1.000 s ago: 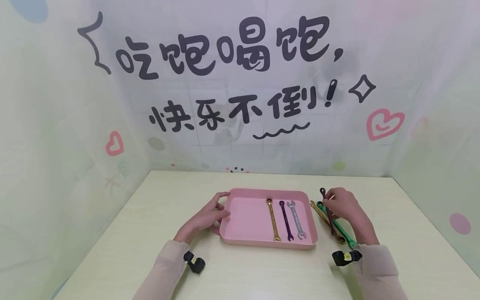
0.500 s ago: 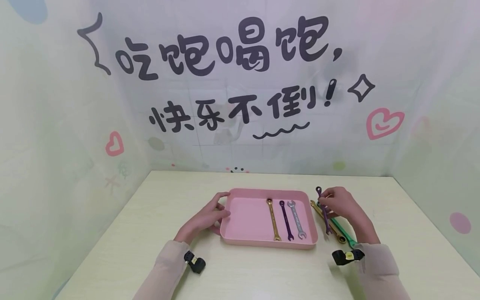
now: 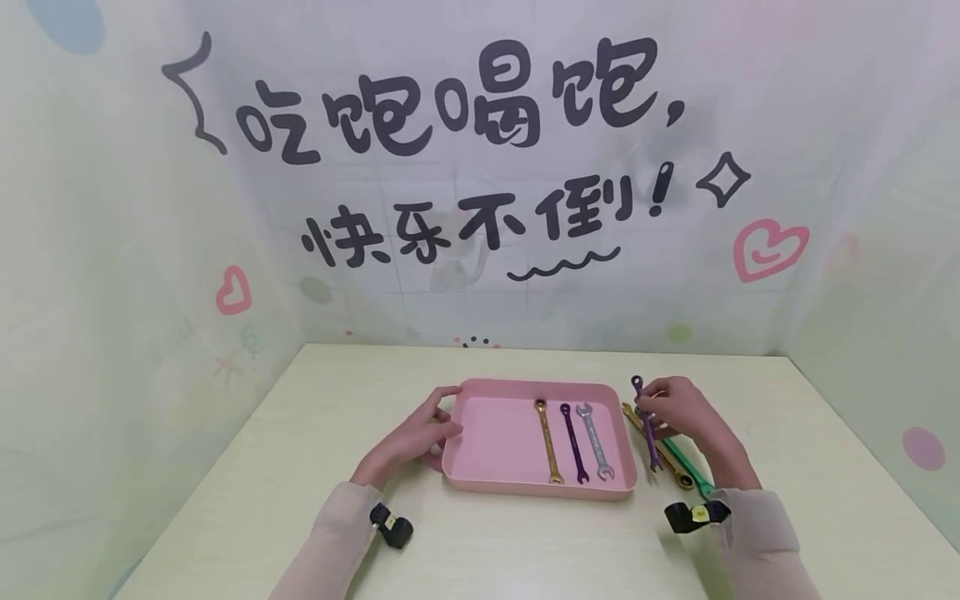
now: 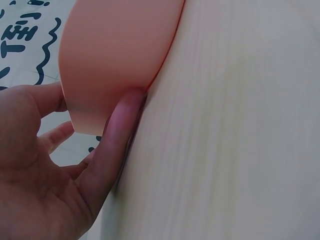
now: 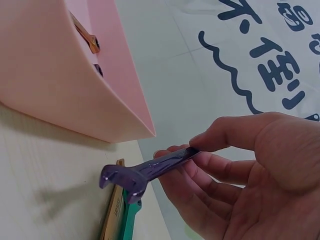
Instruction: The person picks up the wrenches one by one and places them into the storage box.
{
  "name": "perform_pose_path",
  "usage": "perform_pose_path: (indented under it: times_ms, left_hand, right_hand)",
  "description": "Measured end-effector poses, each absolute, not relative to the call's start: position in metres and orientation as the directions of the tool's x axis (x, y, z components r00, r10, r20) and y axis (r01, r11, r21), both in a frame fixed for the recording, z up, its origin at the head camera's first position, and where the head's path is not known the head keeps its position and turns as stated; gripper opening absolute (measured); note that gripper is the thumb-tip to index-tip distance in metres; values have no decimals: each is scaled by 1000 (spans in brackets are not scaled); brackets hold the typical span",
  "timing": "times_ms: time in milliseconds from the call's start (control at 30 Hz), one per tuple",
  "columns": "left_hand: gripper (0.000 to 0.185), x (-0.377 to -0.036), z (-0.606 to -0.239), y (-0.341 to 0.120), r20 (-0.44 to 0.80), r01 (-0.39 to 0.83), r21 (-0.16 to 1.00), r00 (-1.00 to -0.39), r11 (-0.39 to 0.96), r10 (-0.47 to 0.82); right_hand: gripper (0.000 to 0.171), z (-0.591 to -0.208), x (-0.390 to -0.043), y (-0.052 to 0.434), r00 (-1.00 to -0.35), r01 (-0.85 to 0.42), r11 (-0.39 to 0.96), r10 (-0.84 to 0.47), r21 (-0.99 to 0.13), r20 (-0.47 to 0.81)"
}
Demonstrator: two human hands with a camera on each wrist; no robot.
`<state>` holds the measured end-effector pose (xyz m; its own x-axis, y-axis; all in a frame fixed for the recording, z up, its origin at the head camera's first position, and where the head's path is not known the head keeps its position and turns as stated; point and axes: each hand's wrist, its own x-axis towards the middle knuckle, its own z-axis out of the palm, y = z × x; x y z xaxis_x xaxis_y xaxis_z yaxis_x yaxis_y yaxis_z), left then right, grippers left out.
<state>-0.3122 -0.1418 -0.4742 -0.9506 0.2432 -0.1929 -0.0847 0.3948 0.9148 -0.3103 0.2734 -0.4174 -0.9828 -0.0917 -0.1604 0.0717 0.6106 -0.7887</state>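
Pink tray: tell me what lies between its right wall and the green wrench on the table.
In the head view, between the pink tray and the green wrench lies a gold wrench on the table, with the purple wrench held above it by the right hand.

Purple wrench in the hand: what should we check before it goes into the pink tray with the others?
1. Right hand has a firm grip on the purple wrench: ok, pinched between thumb and fingers.
2. Wrench lifted off the table: ok in the right wrist view.
3. Left hand steadies the pink tray: ok, fingers on its left rim.
4. Room in the tray: ok, the left part is bare beside the gold, purple and silver wrenches.
5. Gold wrench and green wrench on the table stay undisturbed: cannot tell.
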Motion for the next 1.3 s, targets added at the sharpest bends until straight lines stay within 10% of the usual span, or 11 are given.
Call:
perform_pose_path:
  times_ms: [1300]
  left_hand:
    - [67, -314, -475, -143, -203, -96, 921, -945, 378, 255]
  right_hand:
    - [36, -418, -313, 276, -986, 35, 574, -114, -818, -123]
